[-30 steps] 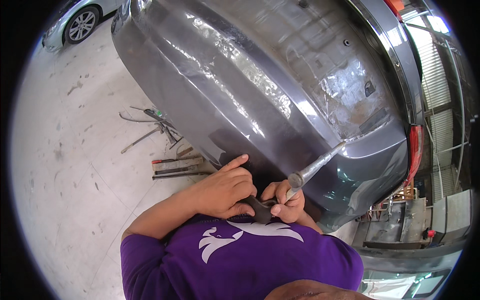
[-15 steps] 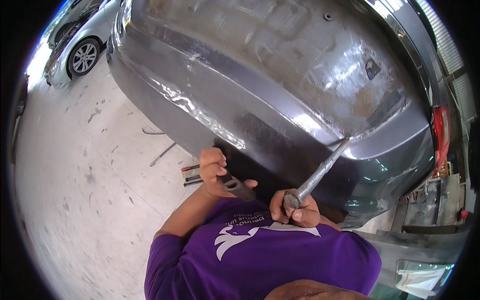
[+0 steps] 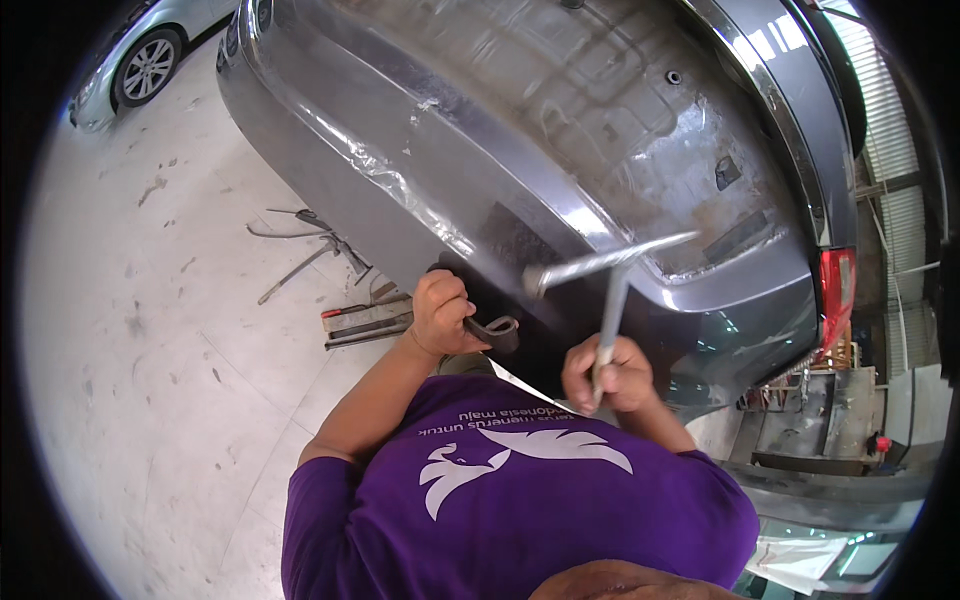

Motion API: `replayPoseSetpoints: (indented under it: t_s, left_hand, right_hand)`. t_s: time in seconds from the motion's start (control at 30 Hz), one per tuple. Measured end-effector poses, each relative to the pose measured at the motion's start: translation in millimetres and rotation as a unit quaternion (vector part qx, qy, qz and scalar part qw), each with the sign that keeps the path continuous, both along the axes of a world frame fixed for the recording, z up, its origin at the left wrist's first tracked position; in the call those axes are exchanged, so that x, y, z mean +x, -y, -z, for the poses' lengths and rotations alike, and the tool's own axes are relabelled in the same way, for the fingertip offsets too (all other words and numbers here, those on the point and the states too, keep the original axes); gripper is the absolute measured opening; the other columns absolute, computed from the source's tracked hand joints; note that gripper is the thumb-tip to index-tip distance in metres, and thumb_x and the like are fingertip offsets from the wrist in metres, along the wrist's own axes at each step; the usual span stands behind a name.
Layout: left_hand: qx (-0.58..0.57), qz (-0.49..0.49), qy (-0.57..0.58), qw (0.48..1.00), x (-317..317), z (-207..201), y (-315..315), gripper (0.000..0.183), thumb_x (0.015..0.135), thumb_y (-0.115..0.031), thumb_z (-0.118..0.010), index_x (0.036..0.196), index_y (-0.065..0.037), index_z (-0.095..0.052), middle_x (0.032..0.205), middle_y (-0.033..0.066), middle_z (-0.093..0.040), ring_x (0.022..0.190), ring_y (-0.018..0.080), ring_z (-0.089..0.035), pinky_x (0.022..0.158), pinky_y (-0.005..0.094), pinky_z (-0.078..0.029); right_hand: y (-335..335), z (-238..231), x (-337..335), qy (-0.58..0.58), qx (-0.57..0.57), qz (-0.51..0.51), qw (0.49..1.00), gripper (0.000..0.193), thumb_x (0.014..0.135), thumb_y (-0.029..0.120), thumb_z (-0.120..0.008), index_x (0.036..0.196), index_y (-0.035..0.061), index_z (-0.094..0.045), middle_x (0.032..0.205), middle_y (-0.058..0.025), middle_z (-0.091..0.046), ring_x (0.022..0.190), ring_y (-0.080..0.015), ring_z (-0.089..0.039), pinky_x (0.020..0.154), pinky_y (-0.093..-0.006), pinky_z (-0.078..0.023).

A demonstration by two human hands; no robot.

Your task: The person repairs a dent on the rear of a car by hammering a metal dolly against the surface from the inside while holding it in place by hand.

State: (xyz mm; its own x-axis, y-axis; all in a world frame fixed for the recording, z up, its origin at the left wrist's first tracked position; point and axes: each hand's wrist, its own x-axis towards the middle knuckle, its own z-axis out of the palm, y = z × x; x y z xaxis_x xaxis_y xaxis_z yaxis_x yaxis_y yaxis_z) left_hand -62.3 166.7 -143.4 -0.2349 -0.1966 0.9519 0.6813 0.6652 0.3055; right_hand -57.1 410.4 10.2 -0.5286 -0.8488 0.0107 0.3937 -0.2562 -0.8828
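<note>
My right hand (image 3: pixel 610 375) is closed around the handle of a metal body hammer (image 3: pixel 612 300). Its long head (image 3: pixel 600 264), blunt at one end and pointed at the other, is slightly blurred and lies across the handle's top, in front of the grey car's rear panel (image 3: pixel 470 160). To the left, my left hand (image 3: pixel 442 312) grips a dark metal tool with a curved end (image 3: pixel 495 332), close to the panel's lower edge. Part of that tool is hidden by my fingers. Bare, scuffed metal shows on the panel, with a creased shiny strip (image 3: pixel 380 178) along it.
Several metal bars (image 3: pixel 320 250) lie on the pale floor (image 3: pixel 150 300) left of the car, beside a tool tray (image 3: pixel 365 322). A red tail light (image 3: pixel 836 300) is at the panel's right. Another silver car (image 3: pixel 190 12) stands far left.
My right hand has risen, and the hammer has turned from pointing at the panel to handle upright with its head crosswise. My left hand still holds the dark tool; the view has shifted somewhat.
</note>
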Motion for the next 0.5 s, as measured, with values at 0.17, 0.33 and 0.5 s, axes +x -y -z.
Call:
replayPoseSetpoints:
  t_s: [0.17, 0.33, 0.5]
  left_hand:
    - [0.015, 0.006, -0.002, 1.000, -3, -3, -1, 0.059, 0.062, -0.036, -0.088, 0.097, -0.010, -0.048, 0.096, 0.0097, -0.051, 0.085, 0.0315, -0.056, 0.073, 0.0418, -0.050]
    - [0.035, -0.003, -0.031, 0.999, -3, -5, -3, 0.057, 0.065, -0.034, -0.086, 0.100, -0.010, -0.048, 0.098, 0.0098, -0.052, 0.086, 0.0311, -0.057, 0.075, 0.0409, -0.051]
    - [0.029, 0.000, -0.040, 0.999, -1, -7, 2, 0.055, 0.066, -0.032, -0.085, 0.101, -0.010, -0.048, 0.099, 0.0096, -0.052, 0.086, 0.0308, -0.057, 0.076, 0.0401, -0.051]
  right_hand:
    - [13, -100, -26, -0.374, 0.261, 0.205, 0.866, 0.047, 0.102, 0.014, -0.059, 0.142, -0.0066, -0.049, 0.077, -0.0013, -0.056, 0.056, -0.0064, -0.048, 0.052, -0.0221, -0.039]
    - [51, -118, -40, -0.709, 0.297, 0.242, 0.592, 0.042, 0.096, 0.002, -0.064, 0.138, 0.0036, -0.060, 0.078, -0.0028, -0.061, 0.062, -0.0106, -0.055, 0.060, -0.0248, -0.046]
    - [66, -118, -34, -0.793, 0.253, 0.257, 0.491, 0.039, 0.093, 0.001, -0.066, 0.132, 0.0080, -0.067, 0.075, -0.0084, -0.064, 0.064, -0.0159, -0.061, 0.064, -0.0316, -0.051]
